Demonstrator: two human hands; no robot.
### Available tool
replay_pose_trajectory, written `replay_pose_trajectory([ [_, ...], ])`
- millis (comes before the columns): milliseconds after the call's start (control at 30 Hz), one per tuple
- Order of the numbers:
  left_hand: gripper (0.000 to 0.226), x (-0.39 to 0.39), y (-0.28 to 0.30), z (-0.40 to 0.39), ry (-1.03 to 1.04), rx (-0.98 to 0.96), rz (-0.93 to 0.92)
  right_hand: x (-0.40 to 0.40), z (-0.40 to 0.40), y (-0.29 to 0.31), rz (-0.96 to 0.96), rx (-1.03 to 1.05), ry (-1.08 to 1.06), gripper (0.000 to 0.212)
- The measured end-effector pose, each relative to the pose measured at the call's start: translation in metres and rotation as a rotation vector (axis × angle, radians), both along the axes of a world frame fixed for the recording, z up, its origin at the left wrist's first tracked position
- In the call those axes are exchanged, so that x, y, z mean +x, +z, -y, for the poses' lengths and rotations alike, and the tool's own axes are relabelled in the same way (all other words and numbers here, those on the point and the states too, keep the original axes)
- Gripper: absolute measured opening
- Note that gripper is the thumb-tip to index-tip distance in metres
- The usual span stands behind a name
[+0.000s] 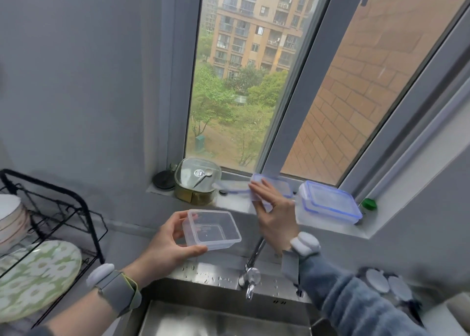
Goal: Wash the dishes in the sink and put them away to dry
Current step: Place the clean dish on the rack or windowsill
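Note:
My left hand (pixel 167 241) grips a clear plastic container (pixel 212 230) by its near left corner, holding it above the back edge of the steel sink (pixel 216 313). My right hand (pixel 273 212) reaches to the windowsill (pixel 234 204), fingers on a blue-rimmed clear lid (pixel 273 187) that it holds at the sill. A lidded clear container (pixel 328 203) with a blue seal stands on the sill just right of that hand.
A glass dish (pixel 197 180) with a spoon inside and a dark round lid (pixel 164 180) sit at the sill's left. The faucet (pixel 253 262) rises behind the sink. A black drying rack (pixel 50 221) at left holds bowls and a green floral plate (pixel 35 277).

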State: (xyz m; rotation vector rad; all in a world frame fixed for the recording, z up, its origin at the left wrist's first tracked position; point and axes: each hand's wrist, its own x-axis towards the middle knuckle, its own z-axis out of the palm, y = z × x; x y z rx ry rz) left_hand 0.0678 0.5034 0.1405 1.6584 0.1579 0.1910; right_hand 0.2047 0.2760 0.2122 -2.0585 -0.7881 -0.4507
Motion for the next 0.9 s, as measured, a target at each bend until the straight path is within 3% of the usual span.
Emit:
replay_pose_trajectory([
  [300,0.085,-0.081,-0.035,0.016,0.002,-0.260,-0.083,-0.145,-0.007,-0.089,-0.197,0.082,0.167,0.040],
  [400,0.084,-0.106,-0.047,0.018,-0.009,-0.272,-0.118,-0.176,0.003,-0.111,-0.258,-0.021,0.187,0.055],
  [500,0.083,-0.131,-0.057,0.018,-0.048,-0.248,-0.176,-0.202,0.014,-0.123,-0.282,-0.124,0.173,0.054],
  [667,0.082,-0.156,-0.060,0.022,-0.129,-0.239,-0.229,-0.226,0.032,-0.130,-0.322,0.048,0.106,0.050],
  [733,0.082,-0.160,-0.061,0.024,-0.177,-0.230,-0.234,-0.224,0.035,-0.136,-0.550,0.121,-0.007,0.059],
  [800,0.081,-0.165,-0.062,0.030,-0.220,-0.229,-0.257,-0.223,0.035,-0.141,-0.933,0.211,-0.038,0.060],
  [867,0.080,-0.169,-0.068,0.036,-0.252,-0.230,-0.300,-0.225,0.036,-0.146,-1.265,0.331,-0.012,0.043],
  [900,0.081,-0.170,-0.070,0.037,-0.265,-0.225,-0.324,-0.226,0.036,-0.148,-1.332,0.362,-0.011,0.034],
])
